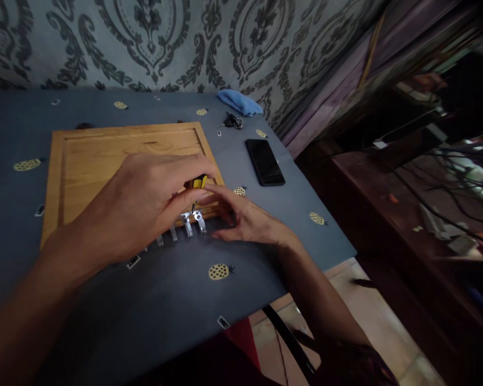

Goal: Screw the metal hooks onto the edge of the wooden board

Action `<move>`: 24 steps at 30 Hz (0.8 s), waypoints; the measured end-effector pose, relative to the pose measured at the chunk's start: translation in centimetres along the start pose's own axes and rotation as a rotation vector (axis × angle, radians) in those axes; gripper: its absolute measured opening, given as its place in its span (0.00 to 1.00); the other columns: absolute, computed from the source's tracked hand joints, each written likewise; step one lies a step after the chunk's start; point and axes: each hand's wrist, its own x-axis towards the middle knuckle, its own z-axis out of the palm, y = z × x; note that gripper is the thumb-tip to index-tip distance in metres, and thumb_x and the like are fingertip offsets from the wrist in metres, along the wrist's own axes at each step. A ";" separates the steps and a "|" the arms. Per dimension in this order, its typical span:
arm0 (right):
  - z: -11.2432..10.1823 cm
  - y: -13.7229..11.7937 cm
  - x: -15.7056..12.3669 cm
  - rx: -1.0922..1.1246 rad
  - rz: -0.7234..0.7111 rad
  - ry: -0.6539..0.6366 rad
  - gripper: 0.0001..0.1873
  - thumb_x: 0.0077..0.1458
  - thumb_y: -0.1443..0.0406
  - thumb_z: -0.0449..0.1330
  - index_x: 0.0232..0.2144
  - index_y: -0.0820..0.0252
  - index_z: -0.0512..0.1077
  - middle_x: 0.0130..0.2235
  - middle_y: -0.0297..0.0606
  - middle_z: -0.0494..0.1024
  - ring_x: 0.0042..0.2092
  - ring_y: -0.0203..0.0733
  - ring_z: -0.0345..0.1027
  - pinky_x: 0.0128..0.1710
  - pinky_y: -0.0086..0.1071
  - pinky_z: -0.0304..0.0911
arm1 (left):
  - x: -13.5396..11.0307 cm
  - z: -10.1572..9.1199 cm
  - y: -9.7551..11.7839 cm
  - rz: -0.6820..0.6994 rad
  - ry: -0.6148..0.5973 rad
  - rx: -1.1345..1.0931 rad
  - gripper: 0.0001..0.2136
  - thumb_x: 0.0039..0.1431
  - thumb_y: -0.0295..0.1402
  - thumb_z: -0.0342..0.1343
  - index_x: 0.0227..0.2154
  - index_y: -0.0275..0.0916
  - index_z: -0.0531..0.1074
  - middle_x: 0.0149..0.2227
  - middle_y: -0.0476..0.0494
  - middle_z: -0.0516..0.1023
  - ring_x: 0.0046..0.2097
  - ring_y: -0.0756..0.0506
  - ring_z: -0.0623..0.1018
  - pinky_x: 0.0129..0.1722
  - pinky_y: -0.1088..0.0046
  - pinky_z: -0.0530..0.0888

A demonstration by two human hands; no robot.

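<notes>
My left hand (145,198) is closed round a small screwdriver with a yellow and black handle (197,183), its tip pointing down at a small metal bracket (193,221). The bracket lies at the near edge of a wooden tray-like board (84,161). A few more small metal pieces (167,236) lie in a row to its left on the cloth. My right hand (241,220) rests on the table beside the bracket, fingers curled and touching the area by the screwdriver tip; whether it pinches anything is hidden.
The table carries a blue-grey cloth with yellow pineapple prints (219,272). A black phone (264,162), a bunch of keys (232,121) and a blue rag (239,102) lie at the far right. The table's right edge drops to a tiled floor; dark furniture with cables stands to the right.
</notes>
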 end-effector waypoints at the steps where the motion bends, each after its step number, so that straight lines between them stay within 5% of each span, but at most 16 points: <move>1: 0.0 -0.1 0.0 -0.022 0.006 -0.002 0.52 0.53 0.62 0.73 0.73 0.47 0.53 0.57 0.43 0.75 0.33 0.34 0.67 0.33 0.32 0.72 | 0.0 0.0 0.0 0.008 0.005 0.014 0.07 0.69 0.29 0.52 0.38 0.42 0.75 0.26 0.56 0.77 0.26 0.52 0.76 0.25 0.76 0.66; 11: 1.0 0.1 0.2 0.043 0.025 -0.010 0.51 0.55 0.63 0.72 0.73 0.48 0.51 0.57 0.44 0.77 0.54 0.47 0.78 0.57 0.44 0.74 | 0.2 -0.2 0.1 0.008 0.002 0.052 0.08 0.70 0.29 0.52 0.37 0.41 0.76 0.27 0.55 0.79 0.27 0.52 0.77 0.27 0.76 0.66; 24: 1.1 -0.3 0.5 0.025 0.033 0.014 0.49 0.54 0.66 0.72 0.72 0.51 0.54 0.54 0.42 0.80 0.52 0.46 0.79 0.56 0.44 0.75 | 0.2 -0.2 0.3 0.046 -0.010 0.051 0.10 0.71 0.29 0.50 0.37 0.42 0.76 0.28 0.56 0.80 0.27 0.52 0.78 0.27 0.77 0.67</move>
